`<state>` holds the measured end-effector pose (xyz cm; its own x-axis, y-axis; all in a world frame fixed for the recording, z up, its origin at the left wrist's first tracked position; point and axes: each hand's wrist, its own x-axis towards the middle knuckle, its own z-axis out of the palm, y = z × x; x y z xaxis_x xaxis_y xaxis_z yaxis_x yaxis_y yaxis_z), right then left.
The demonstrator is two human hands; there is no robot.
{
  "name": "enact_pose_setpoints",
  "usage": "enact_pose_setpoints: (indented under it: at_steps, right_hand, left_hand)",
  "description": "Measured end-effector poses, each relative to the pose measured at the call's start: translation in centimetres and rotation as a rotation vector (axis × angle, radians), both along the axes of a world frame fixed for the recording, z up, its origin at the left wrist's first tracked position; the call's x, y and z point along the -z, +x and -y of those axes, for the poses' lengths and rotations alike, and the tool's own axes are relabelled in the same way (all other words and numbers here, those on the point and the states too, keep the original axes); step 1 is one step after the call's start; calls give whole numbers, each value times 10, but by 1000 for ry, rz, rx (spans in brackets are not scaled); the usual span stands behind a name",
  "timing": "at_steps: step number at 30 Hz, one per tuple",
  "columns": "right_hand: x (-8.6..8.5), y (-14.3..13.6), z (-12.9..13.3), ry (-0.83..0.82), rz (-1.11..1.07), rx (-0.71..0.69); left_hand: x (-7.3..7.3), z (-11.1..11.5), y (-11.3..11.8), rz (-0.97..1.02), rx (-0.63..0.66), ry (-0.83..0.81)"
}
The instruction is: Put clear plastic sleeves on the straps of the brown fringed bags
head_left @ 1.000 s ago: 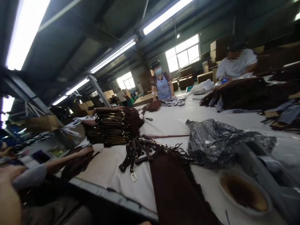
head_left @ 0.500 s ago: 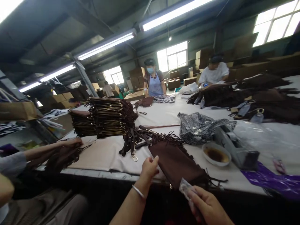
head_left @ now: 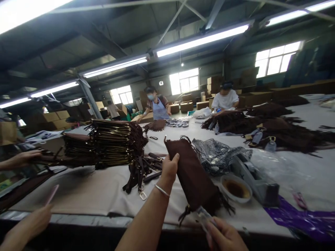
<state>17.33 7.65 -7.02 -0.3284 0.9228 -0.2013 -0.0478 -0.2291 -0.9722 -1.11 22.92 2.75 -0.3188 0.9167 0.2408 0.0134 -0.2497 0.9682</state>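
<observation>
My left hand [head_left: 170, 169] is closed on the left edge of a dark brown fringed bag [head_left: 192, 174], thumb on top. The bag is tilted up over the table, fringe on its right side and a tassel at its lower left corner. Below that corner, my right hand [head_left: 222, 233] is closed on a flat, semi-transparent object [head_left: 204, 216] whose kind I cannot make out. Its tip is close to the bag's bottom edge; whether they touch I cannot tell. Left of my left hand lies a heap of dark straps [head_left: 138, 172] with metal clips.
A tall stack of brown bags [head_left: 112, 143] stands left. Right are a bowl of brown liquid [head_left: 237, 188], a grey tape dispenser [head_left: 256, 181], patterned wrapping [head_left: 220, 155] and purple plastic [head_left: 295, 219]. At left, a co-worker's hand [head_left: 36, 221] holds a thin pink tool. Others work across the table.
My left hand has gripped the bag and raised its far end. My right hand stays by its lower edge. The co-worker's arms at left have shifted, and the view has tilted up.
</observation>
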Motion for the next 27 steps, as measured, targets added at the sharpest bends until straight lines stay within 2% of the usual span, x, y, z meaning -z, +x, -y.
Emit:
enact_pose_setpoints:
  at_steps: [2, 3, 5, 7, 9, 10, 11, 13, 15, 18, 21, 24, 27]
  right_hand:
    - [-9, -14, -14, -29, -23, 22]
    - [-11, -20, -22, -51, -51, 31]
    - [-10, -30, -35, -120, -113, 47]
    - [-3, -35, -42, -205, -146, 73]
    - [5, -36, -42, -282, -141, 89]
    - [9, -36, -41, -309, -133, 89]
    - [11, -37, -38, -322, -123, 88]
    - [15, -39, -34, -313, -96, 86]
    - [17, -44, -30, -267, -83, 74]
    - [18, -49, -27, -164, -22, 2]
    - [12, -46, -28, -39, 164, -116]
    - [1, -39, -35, 249, 472, -191]
    - [-13, -37, -44, 561, 681, -157]
  left_hand:
    - [-13, -10, -11, -152, -127, -53]
    - [-14, -10, -17, -195, -172, -80]
    - [-8, 4, -24, -252, -234, -110]
    - [9, 37, -24, -348, -231, -105]
    - [32, 84, -16, -501, -117, -118]
    - [45, 109, -10, -505, -30, -184]
    - [58, 133, -3, -466, 61, -285]
    - [82, 171, 12, -241, 193, -536]
    - [102, 192, 24, 39, 266, -715]
    - [116, 198, 34, 324, 300, -756]
    - [117, 193, 33, 414, 322, -677]
    - [112, 192, 23, 375, 342, -622]
    - [109, 194, 11, 160, 285, -609]
